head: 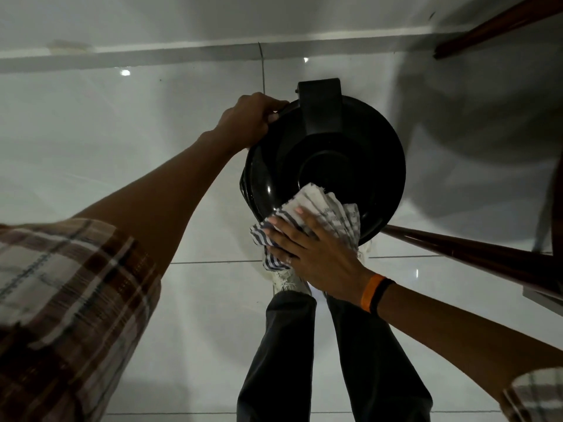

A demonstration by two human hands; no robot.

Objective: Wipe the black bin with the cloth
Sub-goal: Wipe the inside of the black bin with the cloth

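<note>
A round black bin [359, 141] with a glossy lid and a black hinge block at its far side stands on the white tiled floor, seen from above. My left hand [253, 117] grips the bin's far left rim. A white cloth with dark blue stripes [329, 208] lies pressed against the near edge of the lid. My right hand [316, 254] lies flat on top of the cloth, fingers spread and pointing to the upper left. An orange and black band sits on that wrist.
Dark wooden furniture legs [475, 254] run along the right, close to the bin, with another wooden piece [499, 25] at the top right. A wall skirting [152, 56] crosses behind the bin. My legs and white shoes [289, 281] stand just below the bin.
</note>
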